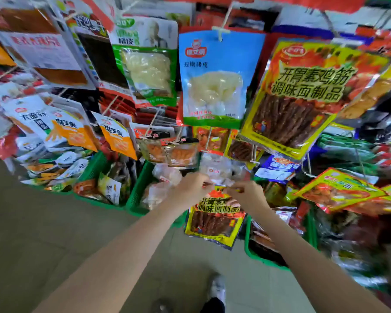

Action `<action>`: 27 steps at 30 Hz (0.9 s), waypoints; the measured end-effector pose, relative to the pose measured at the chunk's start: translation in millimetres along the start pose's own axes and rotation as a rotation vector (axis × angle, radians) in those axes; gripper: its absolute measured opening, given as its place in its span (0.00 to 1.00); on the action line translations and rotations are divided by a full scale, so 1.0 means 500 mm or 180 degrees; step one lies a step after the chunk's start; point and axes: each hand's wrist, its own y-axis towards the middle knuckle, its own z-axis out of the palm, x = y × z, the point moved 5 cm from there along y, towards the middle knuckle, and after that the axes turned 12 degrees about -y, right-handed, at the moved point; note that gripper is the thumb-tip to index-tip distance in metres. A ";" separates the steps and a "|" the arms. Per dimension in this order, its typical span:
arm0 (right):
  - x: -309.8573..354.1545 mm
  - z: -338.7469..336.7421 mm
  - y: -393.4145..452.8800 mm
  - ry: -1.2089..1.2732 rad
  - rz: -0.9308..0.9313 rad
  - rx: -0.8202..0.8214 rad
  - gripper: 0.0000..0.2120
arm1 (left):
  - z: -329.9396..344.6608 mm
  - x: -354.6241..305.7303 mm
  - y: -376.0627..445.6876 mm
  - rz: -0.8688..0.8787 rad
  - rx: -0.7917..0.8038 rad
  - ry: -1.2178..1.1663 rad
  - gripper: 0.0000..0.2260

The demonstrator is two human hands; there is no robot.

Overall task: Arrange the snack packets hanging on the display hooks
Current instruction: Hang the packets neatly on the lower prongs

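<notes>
Left hand point(191, 185), right hand point(246, 192) pinching yellow snack packet point(212, 222) top, packet hanging below

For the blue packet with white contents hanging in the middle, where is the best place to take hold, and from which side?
Probably the lower edge of the blue packet, from below and the front. It hangs flat from a white hook through its top, and neighbouring packets crowd both sides, so the bottom corners are the freest part.

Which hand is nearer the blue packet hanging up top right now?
Left, marginally. The left hand sits below the blue packet, slightly to its left; the right hand is lower and off to its right. Both grip the yellow packet.
</notes>
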 end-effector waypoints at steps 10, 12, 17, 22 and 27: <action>-0.203 -0.076 0.195 -0.0171 0.0450 -0.0525 0.07 | 0.166 0.012 0.254 0.0044 0.0078 -0.0401 0.10; -0.190 -0.103 0.214 -0.0532 0.0283 -0.0794 0.09 | 0.163 -0.004 0.286 0.0059 0.0060 -0.0503 0.10; -0.191 -0.129 0.273 -0.0834 0.0632 -0.0557 0.20 | 0.138 -0.046 0.349 0.0306 -0.0030 -0.0288 0.09; -0.199 -0.127 0.273 -0.0897 0.0395 -0.0528 0.17 | 0.144 -0.029 0.366 0.0357 -0.0038 -0.0155 0.09; -0.195 -0.133 0.261 -0.1196 0.0320 -0.0447 0.16 | 0.145 -0.021 0.364 0.0427 0.0144 -0.0412 0.08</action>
